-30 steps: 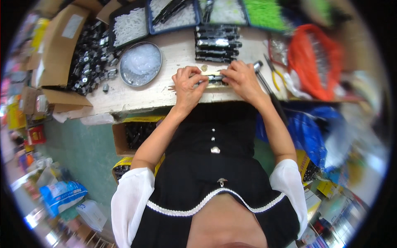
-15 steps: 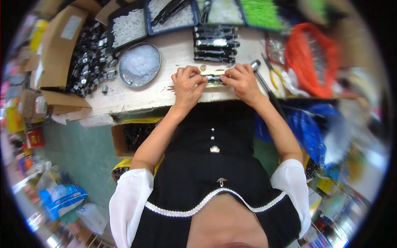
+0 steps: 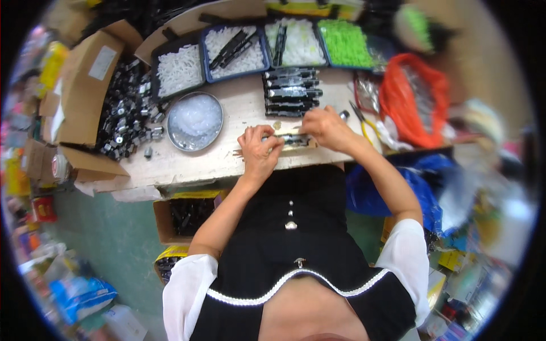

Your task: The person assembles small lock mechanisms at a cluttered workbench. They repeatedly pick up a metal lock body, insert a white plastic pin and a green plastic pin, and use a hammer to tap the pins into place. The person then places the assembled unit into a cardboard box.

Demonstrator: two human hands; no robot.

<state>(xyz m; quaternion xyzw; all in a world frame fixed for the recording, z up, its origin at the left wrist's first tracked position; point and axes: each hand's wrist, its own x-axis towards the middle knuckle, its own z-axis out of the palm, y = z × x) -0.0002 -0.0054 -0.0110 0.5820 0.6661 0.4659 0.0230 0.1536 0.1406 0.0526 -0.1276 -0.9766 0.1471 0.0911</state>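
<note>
My left hand (image 3: 259, 149) and my right hand (image 3: 325, 127) meet over a long, narrow dark part (image 3: 294, 139) near the front edge of a worn wooden bench (image 3: 187, 163). Both hands pinch it, the left at its left end, the right at its right end. Just behind my hands lies a stack of similar black strips (image 3: 291, 91). A round metal bowl of clear small pieces (image 3: 195, 120) stands to the left of my left hand.
Blue trays of white pieces (image 3: 179, 68) and green pieces (image 3: 344, 43) line the back. A heap of small black-and-silver parts (image 3: 125, 116) and cardboard boxes (image 3: 79, 85) sit left. Pliers (image 3: 364, 119) and an orange bag (image 3: 409, 96) lie right. A box of dark parts (image 3: 185, 219) sits under the bench.
Both hands stay on the narrow part; the fingers shift slightly along it, and the view has tilted a little.
</note>
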